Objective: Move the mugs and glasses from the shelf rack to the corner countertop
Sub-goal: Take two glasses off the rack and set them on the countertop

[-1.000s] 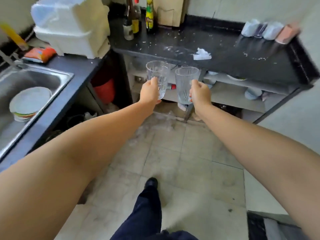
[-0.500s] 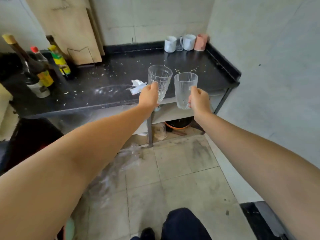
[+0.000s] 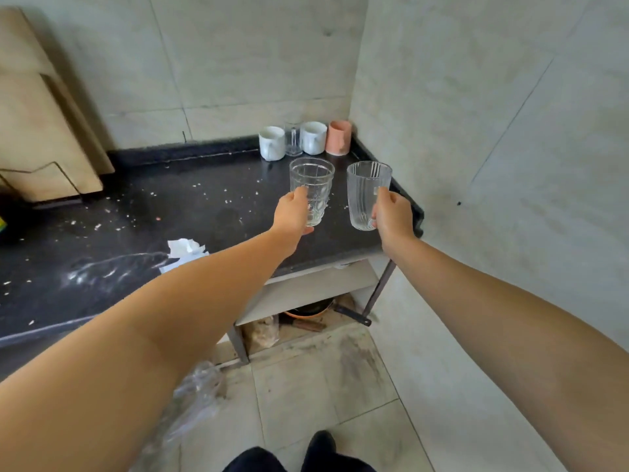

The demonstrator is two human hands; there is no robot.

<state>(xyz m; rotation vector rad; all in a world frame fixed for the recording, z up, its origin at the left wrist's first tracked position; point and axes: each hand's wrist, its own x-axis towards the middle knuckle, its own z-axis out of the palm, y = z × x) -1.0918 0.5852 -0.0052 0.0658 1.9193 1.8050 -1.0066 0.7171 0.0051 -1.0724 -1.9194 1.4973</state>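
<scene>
My left hand [image 3: 293, 212] grips a clear patterned glass [image 3: 312, 183] upright, held above the black corner countertop [image 3: 211, 195]. My right hand [image 3: 392, 216] grips a clear ribbed glass [image 3: 367, 192] upright over the countertop's right edge. At the back corner stand two white mugs [image 3: 271, 143] [image 3: 313, 137], a small clear glass [image 3: 292, 139] between them, and a pink cup [image 3: 338, 137] against the wall.
A crumpled white tissue [image 3: 185, 250] lies near the counter's front edge, with crumbs and a wet streak [image 3: 112, 267] around it. A wooden board [image 3: 41, 131] leans at the back left. Tiled walls close the corner; an orange basin [image 3: 308, 311] sits under the counter.
Both hands have carried the glasses forward over the countertop, nearer the back corner. The view has swung right, so the bottles have left the frame.
</scene>
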